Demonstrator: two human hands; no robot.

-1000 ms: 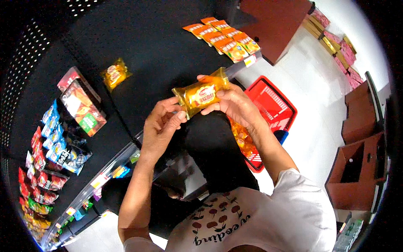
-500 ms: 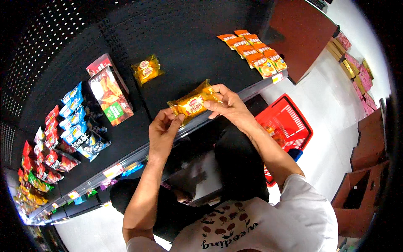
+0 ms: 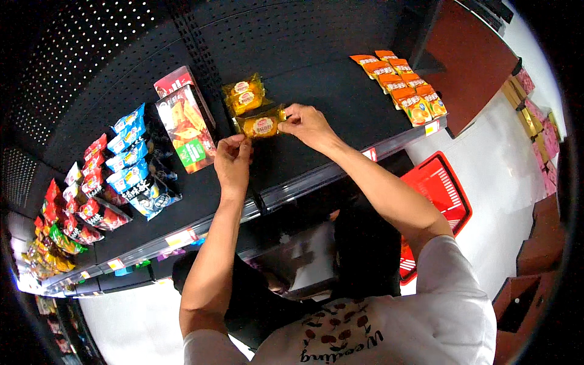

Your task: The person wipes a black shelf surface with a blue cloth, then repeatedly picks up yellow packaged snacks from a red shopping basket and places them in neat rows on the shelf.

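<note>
Between my two hands is a yellow snack packet (image 3: 263,126) in a shiny wrapper, over the black shelf (image 3: 331,88). My left hand (image 3: 233,161) pinches its near left corner, fingers bent. At the packet's right end, the thumb and fingers of my right hand (image 3: 309,126) are closed on the wrapper edge. Just behind it lie matching yellow packets (image 3: 244,97), in line with the one I hold. Whether the held packet touches the shelf, I cannot tell.
Left of my hands stand brown and red boxes (image 3: 185,128), then blue bags (image 3: 129,149) and red bags (image 3: 97,213). Orange packets (image 3: 401,85) sit in rows at the right. A clear price rail (image 3: 292,191) edges the shelf; a red basket (image 3: 465,210) is on the floor.
Both hands have carried the yellow packet away from the shelf's front edge, deeper in, up to the matching packets. The view has shifted, so the goods appear further right.
</note>
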